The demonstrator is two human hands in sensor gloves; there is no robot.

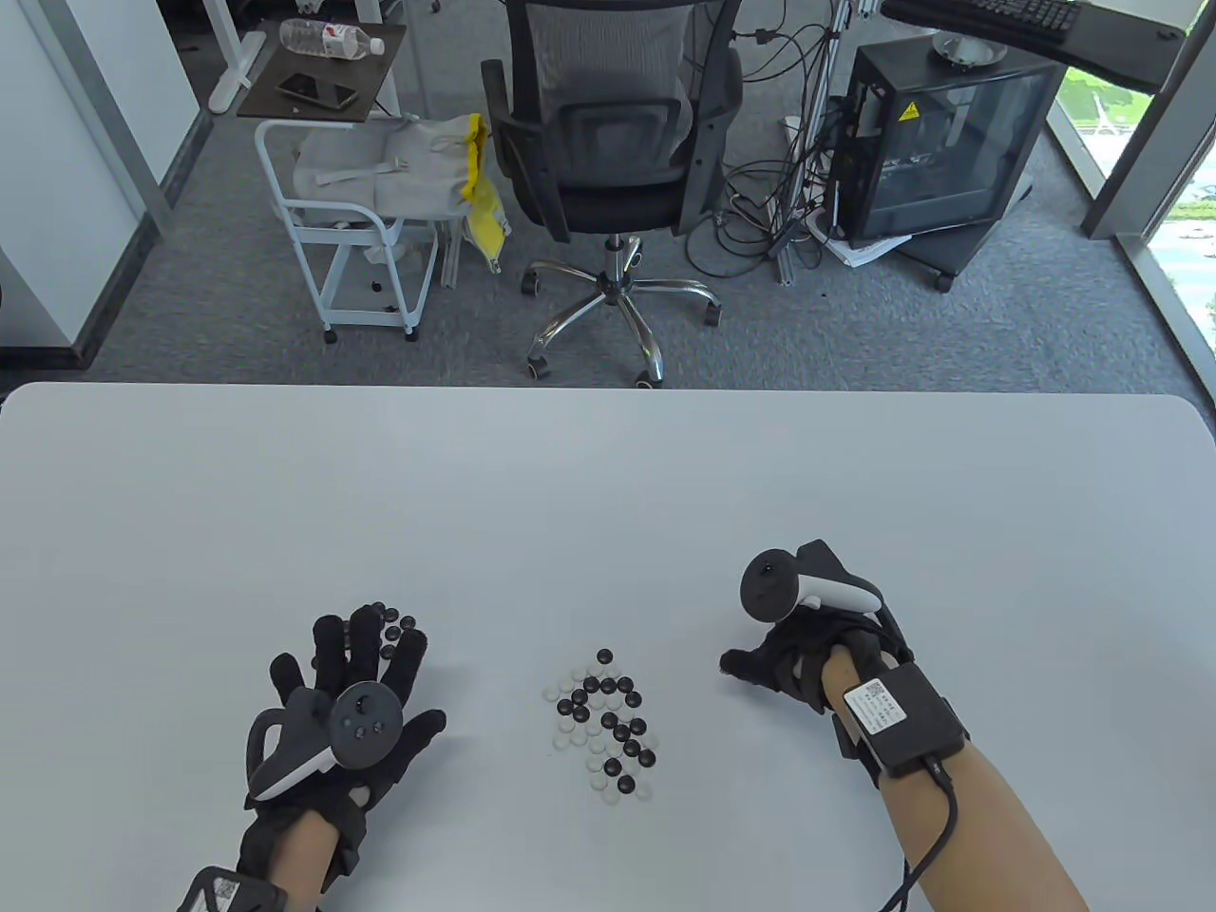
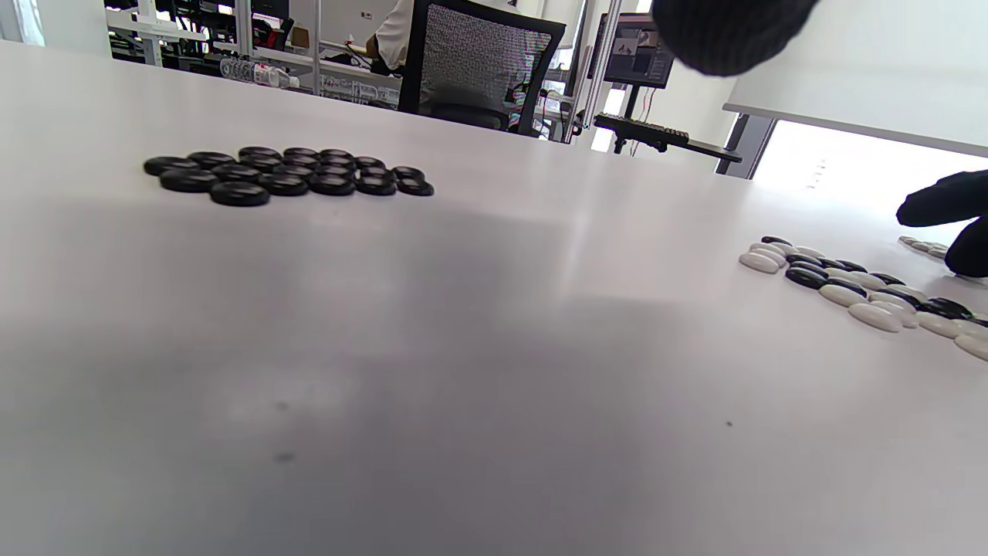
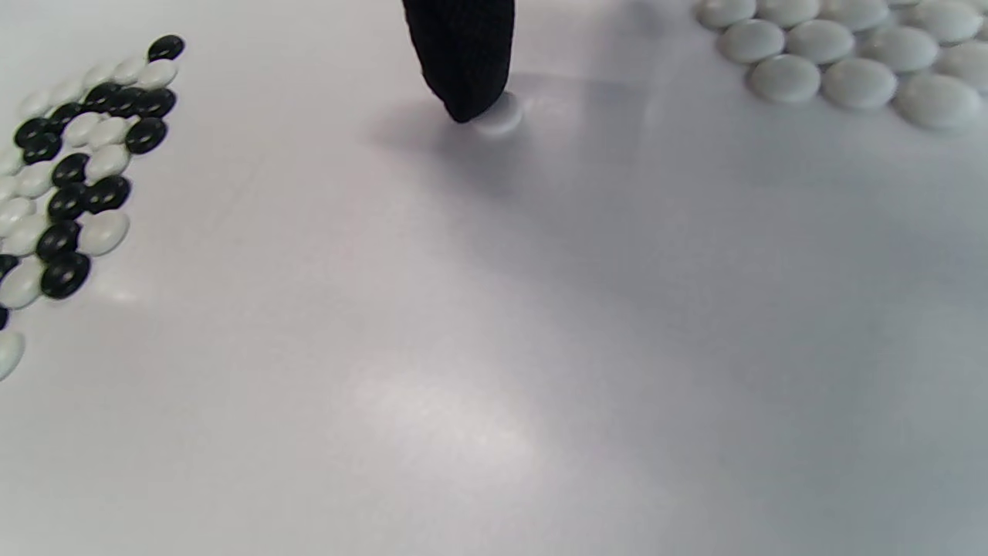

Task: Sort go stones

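Note:
A mixed pile of black and white Go stones [image 1: 604, 728] lies at the table's front middle; it also shows in the left wrist view [image 2: 849, 287] and the right wrist view [image 3: 73, 166]. My left hand [image 1: 366, 655] lies flat with fingers spread, just in front of a group of black stones [image 1: 395, 623], which the left wrist view [image 2: 285, 174] shows in tidy rows. My right hand [image 1: 736, 662] is to the right of the pile. One fingertip [image 3: 463, 69] presses on a single white stone [image 3: 500, 117] on the table. A group of white stones [image 3: 841, 54] lies near it.
The white table [image 1: 608, 494] stretches far behind the stones. Beyond its far edge stand an office chair [image 1: 608, 142], a white cart [image 1: 351, 237] and a computer case [image 1: 940, 142].

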